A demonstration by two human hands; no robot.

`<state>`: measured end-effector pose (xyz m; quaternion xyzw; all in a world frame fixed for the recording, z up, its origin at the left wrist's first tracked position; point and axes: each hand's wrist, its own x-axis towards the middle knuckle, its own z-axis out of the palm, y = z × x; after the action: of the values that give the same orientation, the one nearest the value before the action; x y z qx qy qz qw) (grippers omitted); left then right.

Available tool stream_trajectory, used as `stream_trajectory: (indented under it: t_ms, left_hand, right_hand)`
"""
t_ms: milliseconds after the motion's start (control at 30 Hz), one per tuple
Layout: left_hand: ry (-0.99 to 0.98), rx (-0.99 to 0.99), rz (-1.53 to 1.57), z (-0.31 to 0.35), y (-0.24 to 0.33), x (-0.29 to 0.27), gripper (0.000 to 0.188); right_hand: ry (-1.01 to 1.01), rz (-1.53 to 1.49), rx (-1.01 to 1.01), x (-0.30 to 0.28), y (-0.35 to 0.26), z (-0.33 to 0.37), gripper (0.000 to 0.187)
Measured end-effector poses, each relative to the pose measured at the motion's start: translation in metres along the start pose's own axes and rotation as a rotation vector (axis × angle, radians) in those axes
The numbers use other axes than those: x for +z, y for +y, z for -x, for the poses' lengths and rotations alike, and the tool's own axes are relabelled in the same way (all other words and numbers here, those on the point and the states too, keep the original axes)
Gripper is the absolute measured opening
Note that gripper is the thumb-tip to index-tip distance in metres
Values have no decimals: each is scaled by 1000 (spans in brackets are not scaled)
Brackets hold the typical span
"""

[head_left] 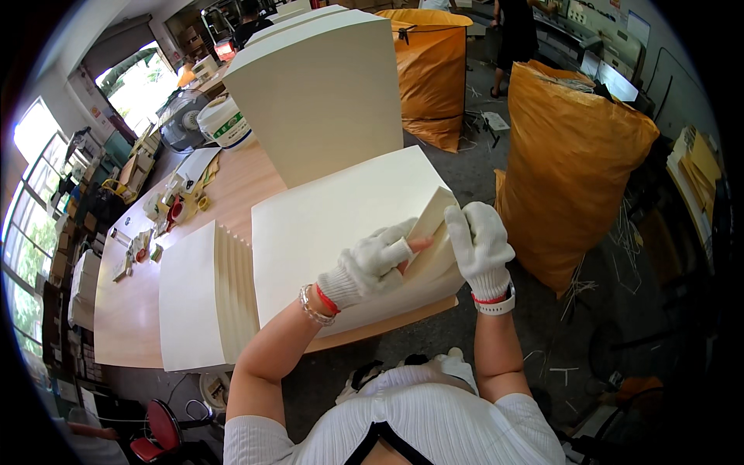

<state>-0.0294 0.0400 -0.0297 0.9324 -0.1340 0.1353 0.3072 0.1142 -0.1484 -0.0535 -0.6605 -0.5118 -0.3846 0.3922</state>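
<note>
A thick stack of large cream-white paper sheets (333, 209) lies in front of me at the table's near edge. At its near right corner, a bundle of sheets (431, 214) is bent upward. My left hand (372, 262), in a white knitted glove with bare thumb and fingertip showing, is closed on the bent bundle from the left. My right hand (480, 240), gloved in white too, pinches the same sheets at their right edge. Its fingertips are partly hidden behind the paper.
Left of it lies another paper stack (194, 298) with staggered layers. Tall paper stacks (318, 101) rise behind. Tape rolls (178, 209), a white tub (223, 122) and a fan (183, 120) stand farther left. Large orange sacks (570, 170) stand on the floor at right. People are in the background.
</note>
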Motion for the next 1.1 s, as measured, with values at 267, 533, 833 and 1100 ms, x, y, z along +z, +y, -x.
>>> stream_trajectory:
  t_ms: [267, 533, 833, 1100]
  left_hand:
    - [135, -26, 84, -3, 4, 8, 36]
    - [111, 80, -9, -1, 3, 3, 39]
    - [156, 20, 53, -3, 3, 10, 39]
    - [41, 17, 46, -1, 5, 2, 39]
  right_hand:
    - [-11, 140, -49, -1, -1, -3, 28]
    - [41, -37, -19, -2, -4, -6, 28]
    - [33, 132, -30, -1, -5, -7, 14]
    - [60, -5, 35, 0, -6, -5, 3]
